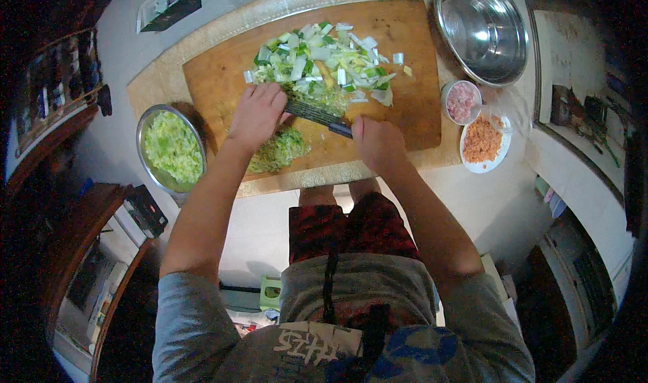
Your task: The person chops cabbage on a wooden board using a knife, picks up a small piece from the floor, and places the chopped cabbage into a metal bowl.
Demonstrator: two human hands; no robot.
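My right hand (378,141) is closed around the handle of a kitchen knife (316,114), whose dark blade points left across the wooden cutting board (412,120). At the blade's far end, my left hand (259,112) has its fingers curled over the tip, with the thumb on the near side. Coarsely cut pale and green vegetable pieces (319,56) are heaped just beyond the blade. Finer chopped greens (281,150) lie on the near side, partly behind my left forearm. The blade's lower edge is hidden among the greens.
A metal bowl of chopped greens (174,147) stands left of the board. To the right are a large shiny metal bowl (483,31), a small cup of pink minced food (461,101) and a white plate (498,158) with orange crumbly food. A patterned cloth (324,178) lies under the board.
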